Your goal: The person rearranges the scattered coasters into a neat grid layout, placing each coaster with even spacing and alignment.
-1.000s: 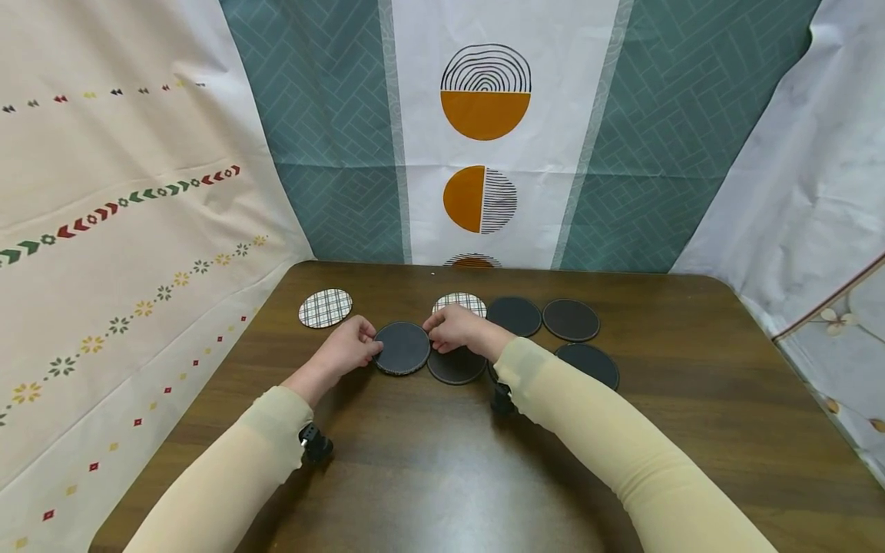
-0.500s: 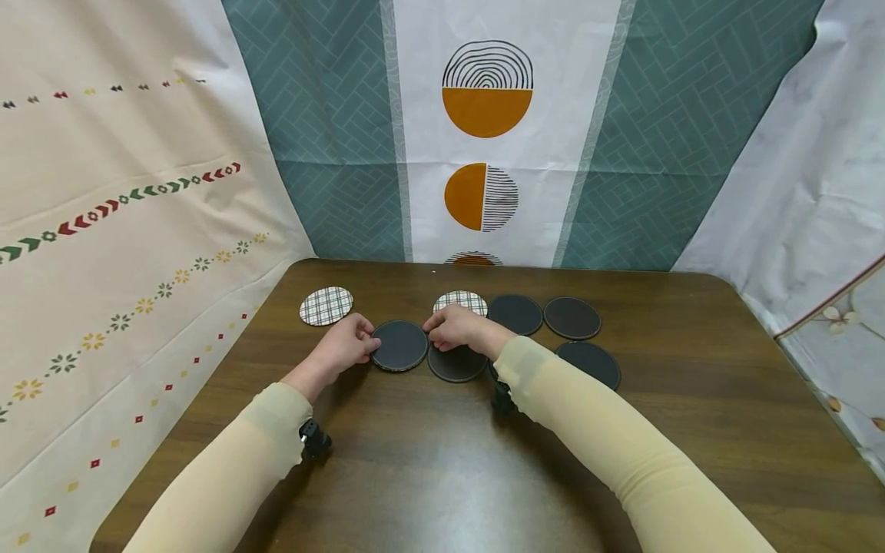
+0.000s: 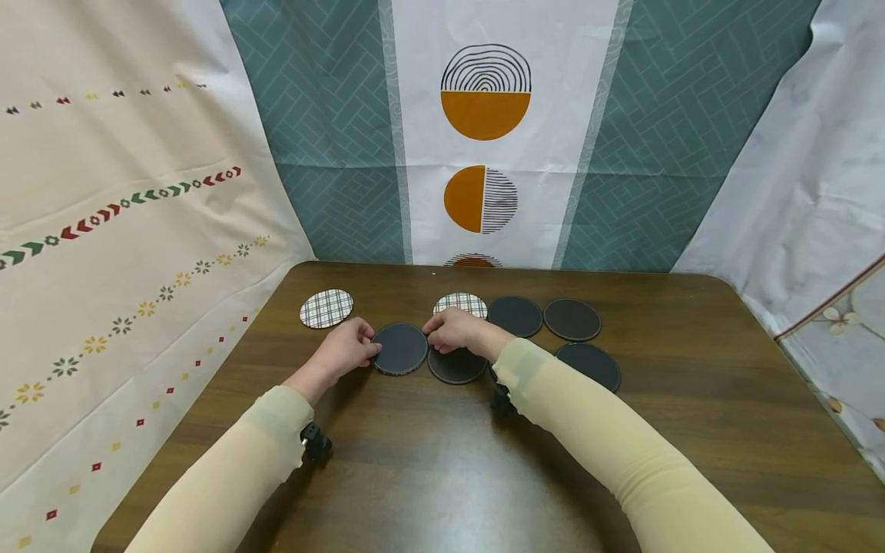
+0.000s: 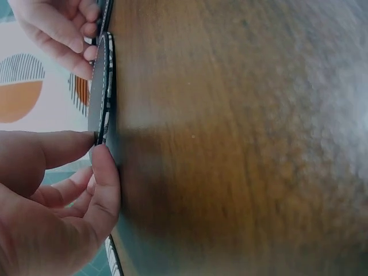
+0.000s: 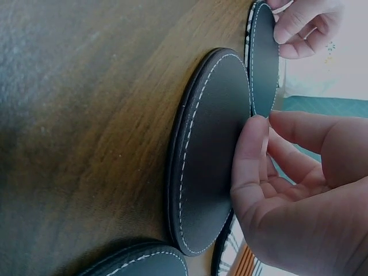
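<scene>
A round black coaster (image 3: pixel 399 349) with stitched edging is held between both hands. My left hand (image 3: pixel 343 348) pinches its left edge between thumb and finger. At its right edge, my right hand (image 3: pixel 456 330) pinches the rim with thumb and forefinger. In the left wrist view, a patterned layer shows along the coaster's side (image 4: pixel 107 98), which stands slightly above or on the table; I cannot tell which. A dark brown coaster (image 5: pixel 210 149) lies directly below the right hand, partly covered by it in the head view.
A plaid coaster (image 3: pixel 326 309) lies at the far left, another plaid coaster (image 3: pixel 460 302) behind the right hand. Further right are black coasters (image 3: pixel 515 315) (image 3: pixel 589 364) and a dark brown coaster (image 3: pixel 572 319). Patterned cloths hang around the wooden table (image 3: pixel 429 461).
The black coaster has shifted very slightly left, away from the brown coaster beside it. Both hands keep their hold and have hardly moved.
</scene>
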A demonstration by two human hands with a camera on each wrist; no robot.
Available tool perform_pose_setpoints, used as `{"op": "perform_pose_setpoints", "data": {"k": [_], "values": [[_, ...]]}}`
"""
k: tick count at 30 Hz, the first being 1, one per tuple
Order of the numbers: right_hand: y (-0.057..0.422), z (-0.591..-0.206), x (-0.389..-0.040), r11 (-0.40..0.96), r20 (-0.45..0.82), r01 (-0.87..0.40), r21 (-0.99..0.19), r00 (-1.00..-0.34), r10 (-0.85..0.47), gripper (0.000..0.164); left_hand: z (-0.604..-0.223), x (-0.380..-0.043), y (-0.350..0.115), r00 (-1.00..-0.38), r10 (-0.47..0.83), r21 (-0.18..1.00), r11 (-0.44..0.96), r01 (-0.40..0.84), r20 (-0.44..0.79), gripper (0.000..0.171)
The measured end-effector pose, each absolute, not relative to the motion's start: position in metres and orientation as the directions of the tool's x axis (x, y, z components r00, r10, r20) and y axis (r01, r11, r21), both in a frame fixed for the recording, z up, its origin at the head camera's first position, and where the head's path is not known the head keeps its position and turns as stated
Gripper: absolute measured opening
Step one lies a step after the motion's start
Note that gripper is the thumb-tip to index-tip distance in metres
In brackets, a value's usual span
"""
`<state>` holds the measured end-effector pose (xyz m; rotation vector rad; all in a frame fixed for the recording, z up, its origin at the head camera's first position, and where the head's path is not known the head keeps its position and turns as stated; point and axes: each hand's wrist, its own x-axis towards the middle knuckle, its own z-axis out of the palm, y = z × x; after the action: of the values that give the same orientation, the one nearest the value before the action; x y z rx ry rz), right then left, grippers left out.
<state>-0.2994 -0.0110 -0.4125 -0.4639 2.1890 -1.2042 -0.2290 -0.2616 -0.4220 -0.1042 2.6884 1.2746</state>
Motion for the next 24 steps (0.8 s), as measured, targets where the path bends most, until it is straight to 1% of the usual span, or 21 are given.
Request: {"op": "perform_pose_setpoints", "data": {"k": [7, 17, 24], "values": [[-0.0107, -0.4113, -0.3003, 0.528, -0.319, -0.03, -0.849, -0.767, -0.557, 0.036, -0.424, -0.2304, -0.2615, -0.987, 0.006, 0.745, 0.656, -0.119, -0.163, 0.029], [-0.0101, -0.4127, -0.3011, 0.527, -0.316, -0.041, -0.849, -0.76, -0.568, 0.037, -0.4211, -0.2315, -0.2617, -0.984, 0.024, 0.727, 0.677, -0.113, -0.175, 0.031], [-0.0088, -0.407, -0.3005, 0.514, -0.352, 0.005, -0.858, -0.735, -0.58, 0.039, -0.4203, -0.2327, -0.2621, -0.983, 0.035, 0.709, 0.697, -0.105, -0.179, 0.036]]}}
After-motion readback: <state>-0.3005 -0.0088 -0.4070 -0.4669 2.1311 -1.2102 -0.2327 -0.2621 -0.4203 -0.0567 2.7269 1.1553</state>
